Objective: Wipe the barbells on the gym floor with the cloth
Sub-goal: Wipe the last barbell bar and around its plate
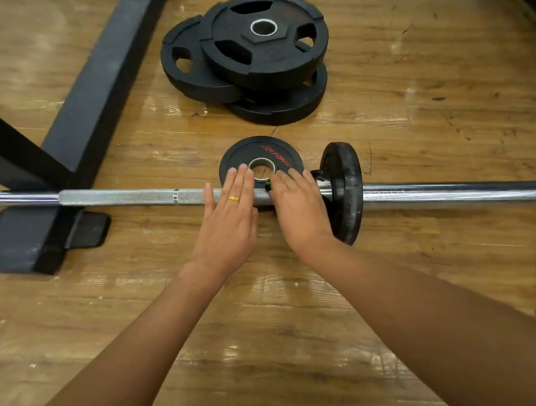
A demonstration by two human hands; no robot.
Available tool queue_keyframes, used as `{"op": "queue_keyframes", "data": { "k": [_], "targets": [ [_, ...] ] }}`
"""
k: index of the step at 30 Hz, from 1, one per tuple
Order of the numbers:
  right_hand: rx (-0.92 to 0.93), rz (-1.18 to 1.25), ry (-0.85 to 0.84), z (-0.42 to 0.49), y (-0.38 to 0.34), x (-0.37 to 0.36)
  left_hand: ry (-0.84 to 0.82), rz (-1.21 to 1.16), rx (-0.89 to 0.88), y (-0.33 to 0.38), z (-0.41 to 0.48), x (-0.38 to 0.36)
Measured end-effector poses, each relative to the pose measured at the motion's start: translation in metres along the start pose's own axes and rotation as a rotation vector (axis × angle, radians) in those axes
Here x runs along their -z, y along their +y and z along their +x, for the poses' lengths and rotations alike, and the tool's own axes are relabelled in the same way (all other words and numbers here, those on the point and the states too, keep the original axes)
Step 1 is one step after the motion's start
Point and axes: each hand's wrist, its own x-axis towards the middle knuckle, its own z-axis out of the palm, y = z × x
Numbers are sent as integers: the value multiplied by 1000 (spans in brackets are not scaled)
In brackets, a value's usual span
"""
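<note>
Bare forearms point(137, 353) reach up from the bottom edge of the wooden floor point(413, 97), and both hands lie across the barbell point(128, 196). The left hand point(229, 219), with a yellow ring point(233, 199) on 1 finger, has its fingers straight and close together, clasping nothing. They pass over the knurled bar, and the tips reach the near rim of a small black plate point(264, 149) lying flat just behind the bar. The right hand point(300, 212) sits just beside it, fingers likewise stretched flat over the bar and onto that plate's rim.

The barbell runs across the floor's middle, from the left edge to its chrome sleeve end near the right edge. The left end is cut off. 1 black plate point(346, 192) stands upright on the sleeve, just right of the right hand.

Both thumbs and palms are hidden, so I cannot tell whether they touch the bar. A small green scrap point(268, 187) shows between the hands; what it is cannot be made out.

Farther back lies a pile of 3 large black plates point(265, 55). A black steel frame point(87, 105) crosses the floor's far left corner, and the bar rests over its foot.
</note>
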Motion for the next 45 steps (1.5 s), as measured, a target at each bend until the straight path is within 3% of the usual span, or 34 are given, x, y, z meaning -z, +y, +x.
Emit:
{"op": "queue_keyframes", "data": {
  "k": [6,10,14,18,23,27,34,41,45],
  "targets": [
    [100,48,-172,-6,13,29,-64,-120,-63,5,-3,-12],
    [222,150,-274,-26,14,60,-5,-194,-13,11,-1,-16],
    [331,146,-183,-39,45,105,29,-229,-59,30,5,-12],
    [272,2,-80,-50,114,127,-43,-74,-192,48,20,-9],
    [116,-61,-174,-49,163,92,-186,213,-267,61,47,-8],
    [142,-19,-230,-30,157,57,-281,284,-282,70,51,-5],
    [153,-18,-182,-41,141,31,-183,344,-294,56,37,-18],
    [163,-41,-154,-48,140,28,-156,186,-258,48,29,-20],
    [156,-26,-146,-49,139,25,-154,325,-305,53,36,-22]
  ]
}}
